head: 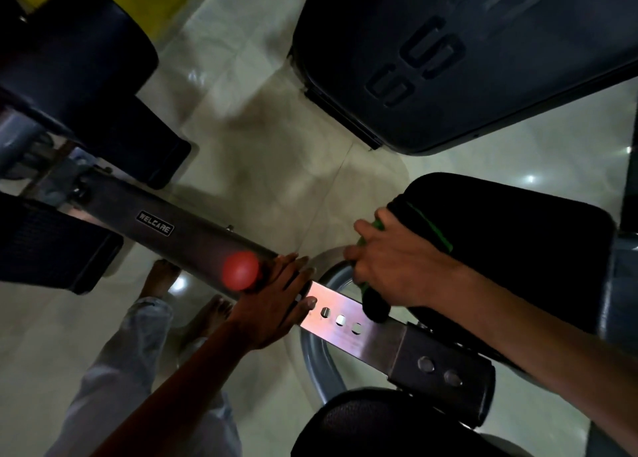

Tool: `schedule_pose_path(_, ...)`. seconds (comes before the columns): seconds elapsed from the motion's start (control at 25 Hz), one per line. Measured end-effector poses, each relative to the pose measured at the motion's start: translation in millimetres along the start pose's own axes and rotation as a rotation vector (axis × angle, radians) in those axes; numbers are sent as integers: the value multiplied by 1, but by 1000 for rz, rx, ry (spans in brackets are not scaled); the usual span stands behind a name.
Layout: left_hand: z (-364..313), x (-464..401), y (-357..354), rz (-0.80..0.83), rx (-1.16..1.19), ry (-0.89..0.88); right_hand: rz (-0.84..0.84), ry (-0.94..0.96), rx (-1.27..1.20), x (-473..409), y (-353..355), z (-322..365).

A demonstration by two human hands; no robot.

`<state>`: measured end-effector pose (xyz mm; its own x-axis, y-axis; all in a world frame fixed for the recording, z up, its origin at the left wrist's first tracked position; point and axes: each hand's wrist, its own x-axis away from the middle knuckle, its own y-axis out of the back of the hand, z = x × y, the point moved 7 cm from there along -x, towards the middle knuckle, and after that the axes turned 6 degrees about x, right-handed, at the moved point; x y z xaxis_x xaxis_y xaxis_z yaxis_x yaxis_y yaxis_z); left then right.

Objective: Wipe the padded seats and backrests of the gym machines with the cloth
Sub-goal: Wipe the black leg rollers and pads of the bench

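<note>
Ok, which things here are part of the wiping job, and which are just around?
Job: cloth, gripped by right hand; padded seat beneath it; backrest pad.
Around: red knob; steel adjustment bar under left hand; footplate.

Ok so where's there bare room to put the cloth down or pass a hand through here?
Bare floor lies open between the metal beam, the round pad and the big backrest. It is crowded where the left hand rests on the beam by the red knob and the right hand grips the cloth at the seat pad.
</note>
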<state>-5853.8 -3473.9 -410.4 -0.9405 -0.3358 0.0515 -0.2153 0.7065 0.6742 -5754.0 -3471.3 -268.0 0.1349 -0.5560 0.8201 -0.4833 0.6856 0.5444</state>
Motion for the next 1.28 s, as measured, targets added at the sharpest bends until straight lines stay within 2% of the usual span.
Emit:
schedule_pose_path(0.08, 0, 1, 0, -7, -20, 11, -8, -70, -61, -12, -4, -25)
schedule_pose_path(0.24, 1, 1, -2, -23, -16, 11, 51, -480, -182, -6, -17, -127)
schedule_pose_path(0.28, 1, 1, -2, -22, -17, 4, 49, -515, -211, -1, -18, -134)
schedule_pose_path(0.36, -2, 0, 0, -17, -27, -8, 20, -456, -181, -3, -19, -127)
schedule_pose_path(0.44, -5, -2, 4, -44, -5, -21, 12, -429, -258, -7, -22, -128)
schedule_pose_path(0.64, -53, -40, 34, -197, 405, -72, -11, -769, -929, 42, -59, -202)
schedule_pose_path(0.76, -101, -87, 64, -237, 558, -153, -18, -840, -1096, 94, -79, -207)
schedule_pose_path(0.88, -139, -128, 69, -206, 523, -218, -35, -892, -1205, 106, -86, -216)
schedule_pose_path(1.04, -155, -145, 39, -174, 304, -263, -52, -765, -1249, 71, -89, -209)
schedule_pose_path(1.12, -152, -145, 35, -182, 282, -273, -44, -753, -1284, 82, -95, -216)
schedule_pose_path(1.28, -153, -146, 39, -179, 312, -262, 51, -990, -1292, 181, -140, -231)
